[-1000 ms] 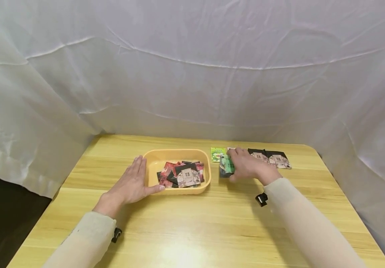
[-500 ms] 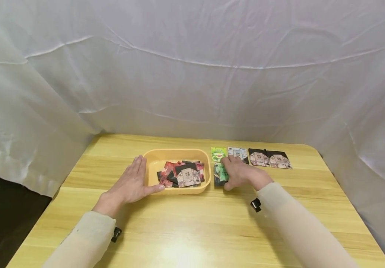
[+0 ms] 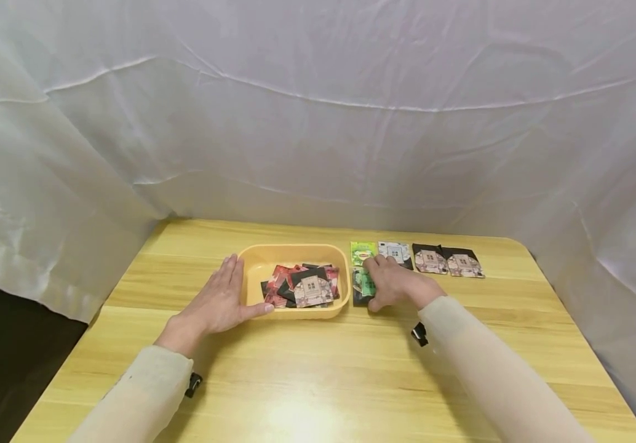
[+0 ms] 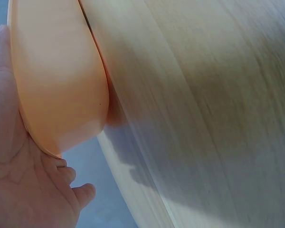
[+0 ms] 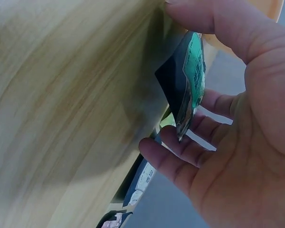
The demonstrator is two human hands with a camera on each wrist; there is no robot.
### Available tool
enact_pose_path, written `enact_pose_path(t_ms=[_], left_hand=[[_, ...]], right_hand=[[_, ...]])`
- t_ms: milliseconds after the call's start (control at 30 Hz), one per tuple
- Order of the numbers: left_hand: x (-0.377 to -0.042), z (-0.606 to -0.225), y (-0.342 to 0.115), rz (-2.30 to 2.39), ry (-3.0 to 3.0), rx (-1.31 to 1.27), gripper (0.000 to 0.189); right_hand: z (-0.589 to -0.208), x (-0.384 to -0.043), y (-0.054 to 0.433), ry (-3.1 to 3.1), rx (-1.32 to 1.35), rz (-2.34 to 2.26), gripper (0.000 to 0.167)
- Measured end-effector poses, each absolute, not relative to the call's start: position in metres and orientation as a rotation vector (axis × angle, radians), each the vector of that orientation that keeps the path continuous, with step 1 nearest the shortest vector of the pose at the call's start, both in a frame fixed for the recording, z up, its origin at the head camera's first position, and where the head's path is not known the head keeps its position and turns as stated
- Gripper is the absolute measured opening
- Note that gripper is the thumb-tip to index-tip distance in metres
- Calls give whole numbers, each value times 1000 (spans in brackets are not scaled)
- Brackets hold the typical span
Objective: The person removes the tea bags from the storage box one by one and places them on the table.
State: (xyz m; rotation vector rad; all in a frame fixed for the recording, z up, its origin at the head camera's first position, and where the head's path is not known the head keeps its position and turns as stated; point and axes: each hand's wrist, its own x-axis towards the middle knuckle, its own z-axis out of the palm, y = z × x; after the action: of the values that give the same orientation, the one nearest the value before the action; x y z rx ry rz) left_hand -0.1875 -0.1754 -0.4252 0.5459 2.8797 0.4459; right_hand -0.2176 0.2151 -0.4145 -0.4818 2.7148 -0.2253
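Note:
In the head view, my left hand (image 3: 216,301) rests against the left end of a yellow-orange plastic tray (image 3: 251,252), fingers straight and thumb along the front rim. The left wrist view shows the palm beside the tray's outer wall (image 4: 61,80). Several red and black tea bag sachets (image 3: 311,290) lie heaped inside. Right of the tray, my right hand (image 3: 398,284) holds a black-and-green tea bag sachet (image 3: 361,287) between thumb and fingers; the right wrist view shows this sachet (image 5: 194,71) tilted. It is just below a bright green sachet (image 3: 362,251).
Behind my right hand a row on the wooden table (image 3: 307,381) continues with a white-and-black sachet (image 3: 395,252) and two black-and-pink sachets, one (image 3: 430,258) beside the other (image 3: 463,263). A grey-white cloth (image 3: 318,123) hangs behind the table.
My right hand has moved left and slightly toward me with the black-and-green tea bag sachet, uncovering the white-and-black one, then shifted slightly. My left hand has stayed at the tray.

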Motion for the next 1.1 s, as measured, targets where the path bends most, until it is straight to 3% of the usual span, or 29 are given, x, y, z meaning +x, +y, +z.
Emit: enact_pose_path(t_ms=[800,1100], left_hand=[[-186,-426,-175,446,2877,527,134],[-186,-425,-176,447,2882,534,138]], right_hand=[[-419,-218,215,2750,-493,-177,103],[-417,-216,215,2754,-468,-145,114]])
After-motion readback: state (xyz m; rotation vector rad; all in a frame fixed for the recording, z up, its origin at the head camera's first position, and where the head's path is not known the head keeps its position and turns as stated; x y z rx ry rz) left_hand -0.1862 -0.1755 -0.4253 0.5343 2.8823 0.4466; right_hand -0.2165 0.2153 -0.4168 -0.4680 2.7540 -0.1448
